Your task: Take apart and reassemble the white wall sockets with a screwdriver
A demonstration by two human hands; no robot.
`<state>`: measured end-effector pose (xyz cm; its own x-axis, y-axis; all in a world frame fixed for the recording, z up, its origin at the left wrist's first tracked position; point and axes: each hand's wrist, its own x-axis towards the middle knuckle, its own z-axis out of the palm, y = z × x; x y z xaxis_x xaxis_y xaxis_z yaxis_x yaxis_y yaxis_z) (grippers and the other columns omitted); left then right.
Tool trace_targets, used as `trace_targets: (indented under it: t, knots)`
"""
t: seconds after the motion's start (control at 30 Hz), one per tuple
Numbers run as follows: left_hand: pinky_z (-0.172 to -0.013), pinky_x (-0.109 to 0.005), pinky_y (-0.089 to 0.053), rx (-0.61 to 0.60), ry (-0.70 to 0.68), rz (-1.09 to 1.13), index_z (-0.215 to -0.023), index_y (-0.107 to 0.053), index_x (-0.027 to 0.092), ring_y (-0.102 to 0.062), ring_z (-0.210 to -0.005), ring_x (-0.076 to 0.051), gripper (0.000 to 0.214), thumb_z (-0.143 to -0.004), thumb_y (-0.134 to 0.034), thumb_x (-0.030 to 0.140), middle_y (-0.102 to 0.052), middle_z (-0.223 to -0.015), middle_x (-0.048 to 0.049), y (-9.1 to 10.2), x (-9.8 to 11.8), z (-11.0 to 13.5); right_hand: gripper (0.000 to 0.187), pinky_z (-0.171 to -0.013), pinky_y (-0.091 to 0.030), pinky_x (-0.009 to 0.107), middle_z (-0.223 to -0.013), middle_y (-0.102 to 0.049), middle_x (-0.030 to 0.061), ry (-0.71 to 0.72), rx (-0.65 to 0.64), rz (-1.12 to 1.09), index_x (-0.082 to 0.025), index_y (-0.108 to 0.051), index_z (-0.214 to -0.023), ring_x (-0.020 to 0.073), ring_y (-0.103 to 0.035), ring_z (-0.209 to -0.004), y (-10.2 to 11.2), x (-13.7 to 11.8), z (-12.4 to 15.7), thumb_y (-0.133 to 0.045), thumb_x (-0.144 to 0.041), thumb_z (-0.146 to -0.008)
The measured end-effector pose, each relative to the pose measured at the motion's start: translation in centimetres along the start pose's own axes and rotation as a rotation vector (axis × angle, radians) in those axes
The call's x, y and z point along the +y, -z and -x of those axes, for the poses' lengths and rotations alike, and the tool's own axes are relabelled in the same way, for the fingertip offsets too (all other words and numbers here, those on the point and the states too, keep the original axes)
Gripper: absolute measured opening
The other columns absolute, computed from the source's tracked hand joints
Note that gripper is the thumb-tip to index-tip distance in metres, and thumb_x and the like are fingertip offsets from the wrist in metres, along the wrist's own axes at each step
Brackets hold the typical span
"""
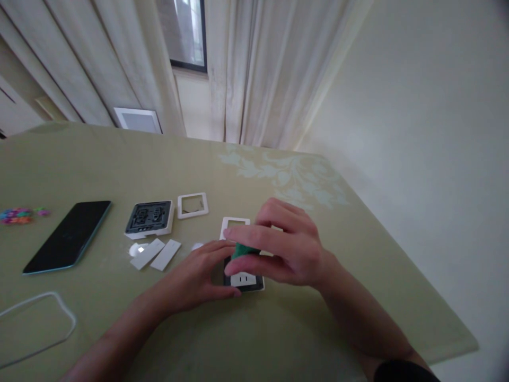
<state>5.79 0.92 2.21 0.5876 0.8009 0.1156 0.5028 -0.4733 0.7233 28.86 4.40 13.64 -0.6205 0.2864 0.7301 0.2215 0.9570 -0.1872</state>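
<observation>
My left hand [199,276] lies on the table with its fingers against the left side of a wall socket module [245,279], which is white-faced in a dark frame. Over that socket, my right hand [284,246] curls around a small green object [242,249], which it holds on top of the module. A white square frame [234,223] lies just behind my fingers. Farther left are a second white frame [193,205], a dark switch body in a white housing [150,218], two white rocker plates [156,253] and a small round white piece [136,249].
A black phone [69,235] lies face up at left. Coloured bands [19,215] sit near the left edge. A clear phone case [35,323] is at the front left. The table's right edge [397,244] runs along a pale wall; curtains hang behind.
</observation>
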Motion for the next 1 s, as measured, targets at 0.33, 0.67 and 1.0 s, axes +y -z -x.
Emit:
trace_targets:
  t: [0.33,0.67,1.0]
  knots:
    - [-0.105,-0.047,-0.057,-0.009,0.034,0.030,-0.134,-0.067,0.036,-0.064,-0.130,-0.035,0.048,-0.088,-0.079,0.041,-0.068,-0.143,-0.0013,-0.09,-0.04,0.12,0.039,-0.088,-0.056,0.031,-0.108,-0.073,0.0096,-0.029,-0.147,-0.048,-0.014,-0.066,-0.137,0.0185,-0.068,-0.100,-0.09,-0.30,-0.03,-0.052,-0.037,-0.108]
    - [-0.106,-0.049,-0.055,-0.015,0.015,-0.010,-0.136,-0.066,0.033,-0.066,-0.123,-0.034,0.053,-0.087,-0.083,0.046,-0.070,-0.135,-0.0047,-0.23,-0.35,0.13,0.046,-0.091,-0.054,0.032,-0.120,-0.073,0.0107,-0.128,-0.258,-0.083,-0.016,-0.051,-0.152,0.0183,-0.067,-0.106,-0.19,-0.21,0.08,-0.048,-0.029,-0.108]
    - [-0.112,-0.054,-0.051,-0.015,-0.005,-0.007,-0.149,-0.049,0.033,-0.057,-0.134,-0.037,0.083,-0.076,-0.089,0.034,-0.058,-0.147,-0.0093,-0.43,0.15,0.52,0.029,-0.075,-0.050,0.027,-0.103,-0.074,0.0066,-0.149,-0.211,0.127,-0.014,-0.066,-0.126,0.0159,-0.067,-0.090,-0.42,0.19,0.30,-0.054,-0.030,-0.105]
